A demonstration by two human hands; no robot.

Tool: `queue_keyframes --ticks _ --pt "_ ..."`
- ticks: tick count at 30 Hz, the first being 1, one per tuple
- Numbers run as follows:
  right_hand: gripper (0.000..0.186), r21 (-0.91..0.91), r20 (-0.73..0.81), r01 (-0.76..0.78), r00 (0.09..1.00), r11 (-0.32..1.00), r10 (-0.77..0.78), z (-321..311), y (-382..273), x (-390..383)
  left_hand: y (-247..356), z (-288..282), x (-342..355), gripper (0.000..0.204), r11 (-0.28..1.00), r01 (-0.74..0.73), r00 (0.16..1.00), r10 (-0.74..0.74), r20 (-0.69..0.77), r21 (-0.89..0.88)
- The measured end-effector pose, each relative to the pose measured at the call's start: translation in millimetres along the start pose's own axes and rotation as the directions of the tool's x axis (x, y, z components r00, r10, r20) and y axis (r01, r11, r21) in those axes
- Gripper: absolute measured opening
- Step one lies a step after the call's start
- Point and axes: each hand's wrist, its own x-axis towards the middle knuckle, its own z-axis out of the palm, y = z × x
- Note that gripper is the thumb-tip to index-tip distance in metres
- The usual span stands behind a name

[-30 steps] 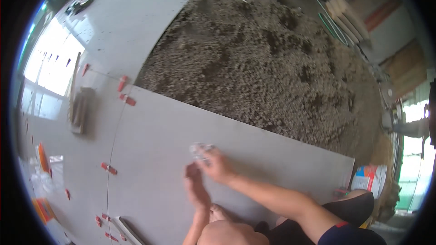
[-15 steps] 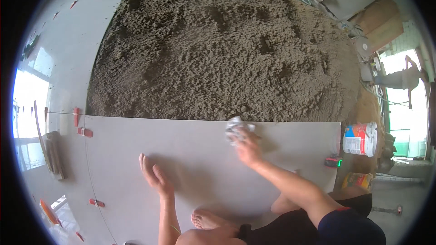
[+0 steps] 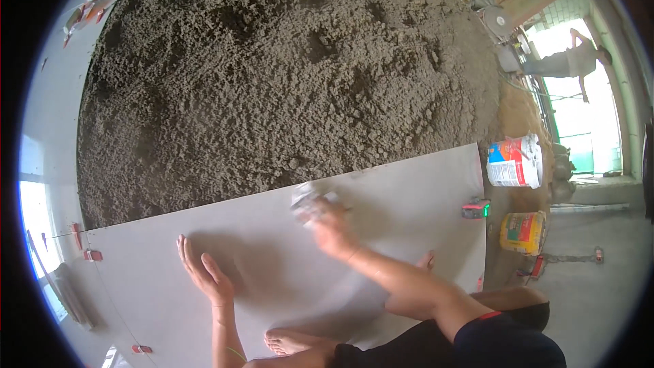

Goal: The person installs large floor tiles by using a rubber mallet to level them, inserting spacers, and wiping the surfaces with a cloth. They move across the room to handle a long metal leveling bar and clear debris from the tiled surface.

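The fingers of the right hand (image 3: 332,230) are clamped on a crumpled pale rag (image 3: 308,202), blurred, pressed to the large grey tile (image 3: 409,197) just inside its far edge, which borders the rough mortar bed (image 3: 286,75). The left hand (image 3: 204,274) lies flat on the same tile, fingers apart, nearer the person and well to the left. The tile's long axis runs left to right, so the rag lies ahead and right of the left hand. Two buckets (image 3: 514,161) stand beyond the tile's right end.

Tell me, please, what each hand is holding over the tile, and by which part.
The right hand grips a crumpled whitish rag, bunched under its fingers; the exact grip is blurred. The left hand holds nothing, resting flat on the large grey tile.
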Motion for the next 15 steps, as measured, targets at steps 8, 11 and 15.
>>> queue_keyframes --ticks 8,11,15 --pt "0.039 -0.258 0.045 -0.143 0.986 0.956 0.159 -107.7 114.5 -45.6 12.0 11.1 6.9 0.044 1.0 -0.005 1.0 0.005 0.002 0.026" --pt "0.04 0.331 0.202 -0.061 0.979 0.942 -0.007 -42.1 37.1 -73.7 13.1 15.2 4.1 0.044 1.0 -0.007 1.0 0.008 0.029 -0.023" --pt "0.039 0.095 0.321 0.271 0.902 0.958 -0.287 -12.8 -28.3 -67.3 6.2 9.0 4.5 0.045 0.999 -0.036 0.998 0.035 0.052 0.007"
